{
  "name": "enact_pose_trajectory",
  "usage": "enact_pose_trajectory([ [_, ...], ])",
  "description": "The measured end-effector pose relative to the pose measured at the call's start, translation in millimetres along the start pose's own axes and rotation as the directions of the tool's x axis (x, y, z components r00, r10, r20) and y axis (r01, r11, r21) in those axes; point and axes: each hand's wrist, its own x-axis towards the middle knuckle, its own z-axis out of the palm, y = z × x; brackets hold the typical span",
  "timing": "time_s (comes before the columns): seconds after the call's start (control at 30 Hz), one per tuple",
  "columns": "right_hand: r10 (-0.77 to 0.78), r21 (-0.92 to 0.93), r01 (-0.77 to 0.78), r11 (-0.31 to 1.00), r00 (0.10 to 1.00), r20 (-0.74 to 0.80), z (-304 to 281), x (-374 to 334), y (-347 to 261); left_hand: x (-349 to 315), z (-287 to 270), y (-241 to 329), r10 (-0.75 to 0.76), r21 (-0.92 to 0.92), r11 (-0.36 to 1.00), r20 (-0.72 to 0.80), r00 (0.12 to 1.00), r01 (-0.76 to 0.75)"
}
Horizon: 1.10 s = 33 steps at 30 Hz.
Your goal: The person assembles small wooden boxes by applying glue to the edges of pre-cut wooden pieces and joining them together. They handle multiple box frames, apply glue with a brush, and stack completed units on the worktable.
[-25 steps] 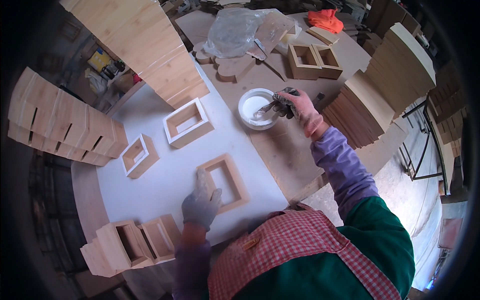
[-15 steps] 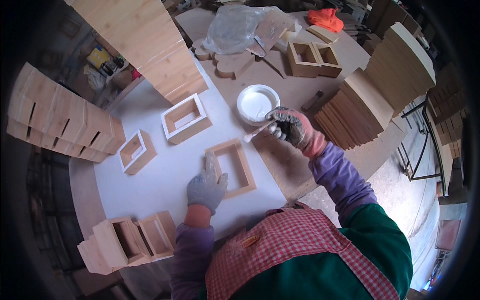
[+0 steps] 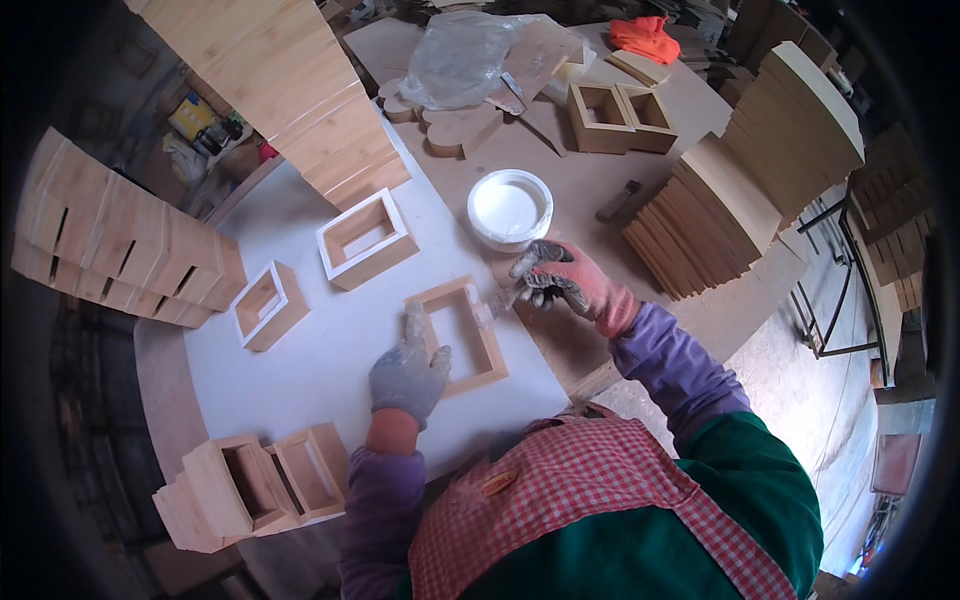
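A rectangular wooden frame (image 3: pixel 490 362) lies on the white board in front of me. My left hand (image 3: pixel 408 375), in a grey-coated glove, grips its left side, index finger along the rail and thumb inside. In the gloved fingers of my right hand (image 3: pixel 562 281) is a small brush (image 3: pixel 503 300), blurred by motion. The brush tip is at the frame's upper right side, where a white wet smear shows on the rim. Just beyond my right hand stands a round tub (image 3: pixel 510 240) of white paste or glue.
Two white-rimmed wooden boxes, one larger (image 3: pixel 375 265) and one smaller (image 3: pixel 283 325), stand left of the frame. Tall wooden stacks (image 3: pixel 110 235) rise at the left, with more stacked panels (image 3: pixel 690 225) at the right. Joined boxes (image 3: pixel 600 138) and a plastic bag (image 3: pixel 455 60) lie farther back.
My right hand has moved down and slightly left from beside the tub, bringing the brush onto the frame's right rim. White now shows there. The left hand stays on the frame.
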Motion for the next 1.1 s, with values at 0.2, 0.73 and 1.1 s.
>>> enact_pose_trajectory([
  [0.2, -0.187, -0.032, 0.184, 0.982, 0.968, -0.167, 7.0, 24.1, 1.0, -0.8, -2.3, 1.8, -0.019, 0.029, 0.999, 0.023, 1.000, 0.018],
  [0.73, -0.194, -0.581, 0.126, 0.804, 0.979, -0.057, 51.9, -61.2, -21.2, 0.2, -7.9, 6.4, -0.039, 0.084, 0.996, 0.075, 0.996, 0.032],
  [1.1, -0.022, -0.601, 0.043, 0.798, 0.999, 0.042, 61.7, -105.1, -26.4, 19.4, -22.0, -24.1, 0.584, 0.240, 0.810, -0.262, 0.768, -0.535],
])
